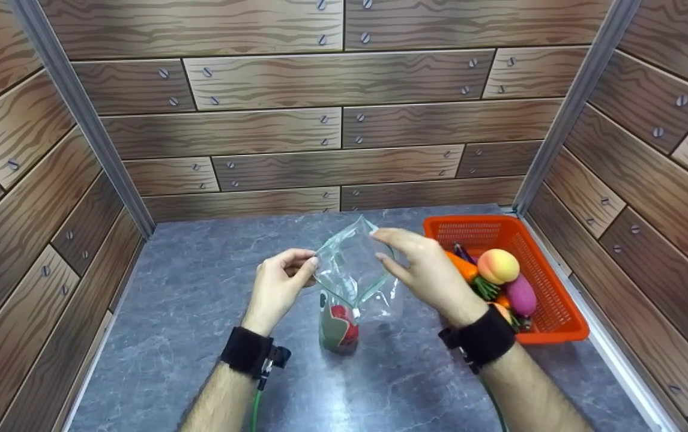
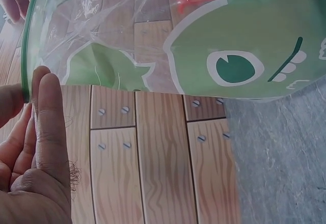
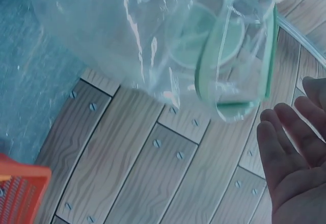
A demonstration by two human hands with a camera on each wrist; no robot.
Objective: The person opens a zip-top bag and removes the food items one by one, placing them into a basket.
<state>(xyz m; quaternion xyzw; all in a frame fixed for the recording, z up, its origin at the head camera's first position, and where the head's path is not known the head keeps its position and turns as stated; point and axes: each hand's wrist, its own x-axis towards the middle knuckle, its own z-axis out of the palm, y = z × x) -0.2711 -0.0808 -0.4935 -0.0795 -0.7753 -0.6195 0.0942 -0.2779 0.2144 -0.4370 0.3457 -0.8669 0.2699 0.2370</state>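
Observation:
A clear zip bag (image 1: 353,267) with a green rim and a green cartoon print stands on the grey table (image 1: 188,300), its mouth held wide. A red item (image 1: 343,316) lies at its bottom. My left hand (image 1: 308,262) pinches the left side of the rim between thumb and forefinger; the left wrist view shows that pinch (image 2: 28,89) on the green strip, with the printed bag (image 2: 204,46) beside it. My right hand (image 1: 383,246) is at the rim's right side, fingers straight and touching it. In the right wrist view the right hand (image 3: 295,132) lies relaxed beside the bag (image 3: 153,40).
An orange plastic basket (image 1: 560,324) sits at the table's right, against the wall, holding a peach (image 1: 498,266), a purple vegetable (image 1: 521,295), a carrot (image 1: 463,267) and other pieces. Wood-patterned walls close in the back and both sides.

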